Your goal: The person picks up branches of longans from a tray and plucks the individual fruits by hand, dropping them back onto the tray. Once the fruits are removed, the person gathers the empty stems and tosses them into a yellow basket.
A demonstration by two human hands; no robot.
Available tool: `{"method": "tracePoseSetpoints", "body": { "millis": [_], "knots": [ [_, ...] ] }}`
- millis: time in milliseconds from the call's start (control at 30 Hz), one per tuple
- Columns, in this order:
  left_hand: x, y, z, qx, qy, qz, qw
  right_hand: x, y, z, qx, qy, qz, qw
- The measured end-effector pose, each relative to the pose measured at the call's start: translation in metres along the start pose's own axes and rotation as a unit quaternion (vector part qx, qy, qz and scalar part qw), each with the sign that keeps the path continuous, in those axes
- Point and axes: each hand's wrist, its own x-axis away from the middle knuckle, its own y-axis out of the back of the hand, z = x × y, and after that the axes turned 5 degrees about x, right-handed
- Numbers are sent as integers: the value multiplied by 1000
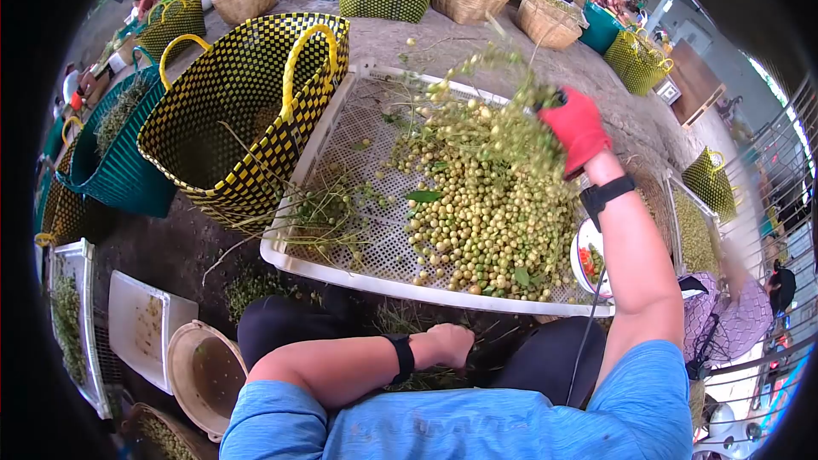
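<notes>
My right hand (pixel 578 129), in a red glove, is closed on a bunch of green stems with small round fruits (pixel 503 111); the bunch is blurred. It is raised over the right part of a white mesh tray (pixel 375 277). Beneath it lies a heap of loose yellow-green fruits (pixel 486 234). Bare and curled into a fist, my left hand (pixel 447 345) is between my knees, below the tray's front edge, with nothing visible in it. Thin stems (pixel 328 213) lie at the tray's left side.
A black and yellow woven basket (pixel 247 94) adjoins the tray's left edge. Further left are a teal basket (pixel 128 158) and a round tan basket (pixel 204 375). A white bowl (pixel 588 260) is beside the heap. At right sits a person in a checked top (pixel 733 319).
</notes>
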Motion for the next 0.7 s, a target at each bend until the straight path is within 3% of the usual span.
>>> {"method": "tracePoseSetpoints", "body": {
  "millis": [33,100,133,233,300,433,500,567,633,700],
  "knots": [
    [-5,-1,0,1,1,2,1000,6,-15,-10,-1,-1,2,1000],
    [-13,5,0,-30,-52,-25,998,22,-46,-35,43,-21,161,986],
    [-4,22,-8,-22,-91,-35,995,28,-49,-40,42,-22,161,986],
    [8,59,-18,63,-77,-103,990,53,-52,-48,23,-16,144,989],
    [14,90,-19,110,0,-180,978,74,-53,-40,-47,13,-18,999],
    [-3,120,22,307,33,-424,852,114,-48,-4,-54,89,-64,992],
    [8,142,15,493,86,-474,724,126,-55,10,-24,89,-22,996],
    [-16,150,52,709,-36,-439,550,130,-64,23,7,90,17,996],
    [4,168,25,663,14,-499,558,130,-85,31,133,103,20,985],
    [8,179,17,649,20,-519,556,127,-107,35,157,65,70,983]
  ]
}}
